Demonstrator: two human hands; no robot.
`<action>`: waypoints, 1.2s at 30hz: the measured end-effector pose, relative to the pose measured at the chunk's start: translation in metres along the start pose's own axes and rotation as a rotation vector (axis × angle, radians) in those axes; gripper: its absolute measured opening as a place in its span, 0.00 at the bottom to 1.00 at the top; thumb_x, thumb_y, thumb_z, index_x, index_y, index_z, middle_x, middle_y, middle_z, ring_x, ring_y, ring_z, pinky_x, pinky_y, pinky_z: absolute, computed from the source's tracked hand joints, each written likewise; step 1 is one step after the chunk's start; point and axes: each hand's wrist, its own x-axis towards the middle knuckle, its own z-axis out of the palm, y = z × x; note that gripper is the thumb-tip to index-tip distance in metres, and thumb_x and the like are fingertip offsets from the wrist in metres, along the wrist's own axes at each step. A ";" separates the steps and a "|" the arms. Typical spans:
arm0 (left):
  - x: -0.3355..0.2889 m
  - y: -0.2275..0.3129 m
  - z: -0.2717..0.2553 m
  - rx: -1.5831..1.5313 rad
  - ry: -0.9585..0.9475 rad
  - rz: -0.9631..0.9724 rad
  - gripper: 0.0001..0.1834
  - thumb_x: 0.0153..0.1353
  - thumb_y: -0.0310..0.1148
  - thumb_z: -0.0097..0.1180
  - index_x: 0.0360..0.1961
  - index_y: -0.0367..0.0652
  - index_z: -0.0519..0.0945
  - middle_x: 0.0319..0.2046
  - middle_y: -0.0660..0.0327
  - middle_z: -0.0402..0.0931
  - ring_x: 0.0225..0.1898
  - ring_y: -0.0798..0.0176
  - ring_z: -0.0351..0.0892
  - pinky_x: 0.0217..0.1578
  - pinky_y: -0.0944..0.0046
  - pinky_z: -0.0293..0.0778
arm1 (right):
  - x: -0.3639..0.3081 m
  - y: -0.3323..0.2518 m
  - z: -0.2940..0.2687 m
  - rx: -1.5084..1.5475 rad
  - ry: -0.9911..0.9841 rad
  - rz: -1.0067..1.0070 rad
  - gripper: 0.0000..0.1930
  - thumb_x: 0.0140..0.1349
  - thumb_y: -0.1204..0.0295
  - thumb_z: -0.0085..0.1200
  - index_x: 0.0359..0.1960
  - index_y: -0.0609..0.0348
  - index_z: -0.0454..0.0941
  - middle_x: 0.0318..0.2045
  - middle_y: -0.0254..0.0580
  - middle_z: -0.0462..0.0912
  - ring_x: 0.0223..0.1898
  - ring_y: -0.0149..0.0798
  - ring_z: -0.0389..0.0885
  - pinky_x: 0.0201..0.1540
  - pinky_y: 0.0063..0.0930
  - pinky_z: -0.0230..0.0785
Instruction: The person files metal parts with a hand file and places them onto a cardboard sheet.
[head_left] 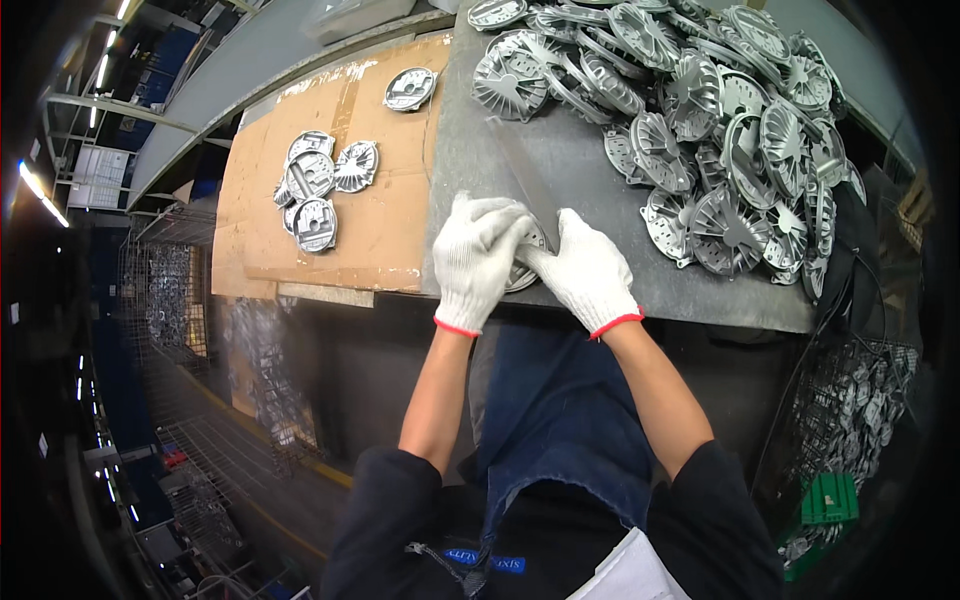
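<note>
Both my hands wear white knit gloves with red cuffs and meet near the front edge of the grey metal table (600, 285). My left hand (476, 252) is closed on a round silver metal casting (527, 270), which is mostly hidden between the gloves. My right hand (592, 264) is wrapped round the near end of a long flat file (524, 165). Its blade slants away to the far left, just above the table. The right thumb side touches the casting, and the file's grip is covered by the glove.
A big heap of finned round castings (700, 110) covers the table's right and far side. On the left, several castings (310, 175) lie on a cardboard sheet (380, 200), with a single casting (409, 89) farther back. A green crate (829, 498) stands low at the right.
</note>
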 end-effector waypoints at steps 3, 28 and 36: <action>0.024 0.020 -0.036 -0.148 0.087 0.157 0.05 0.65 0.19 0.74 0.42 0.35 0.94 0.43 0.56 0.91 0.48 0.59 0.91 0.56 0.60 0.85 | -0.001 -0.003 0.005 0.002 0.021 0.003 0.37 0.65 0.35 0.69 0.50 0.62 0.80 0.41 0.65 0.91 0.49 0.68 0.91 0.52 0.56 0.80; 0.000 0.005 -0.003 0.116 -0.055 0.106 0.05 0.63 0.35 0.75 0.38 0.48 0.96 0.40 0.62 0.92 0.49 0.54 0.87 0.54 0.57 0.81 | 0.000 0.024 -0.015 0.393 -0.158 -0.101 0.30 0.70 0.48 0.74 0.55 0.65 0.82 0.31 0.41 0.86 0.25 0.30 0.83 0.30 0.31 0.76; -0.009 0.002 0.006 0.065 0.008 0.126 0.06 0.59 0.35 0.78 0.36 0.49 0.96 0.38 0.61 0.92 0.46 0.53 0.90 0.59 0.50 0.80 | -0.034 0.035 -0.041 0.238 0.221 -0.377 0.15 0.87 0.60 0.54 0.54 0.62 0.77 0.26 0.46 0.80 0.23 0.43 0.80 0.31 0.41 0.73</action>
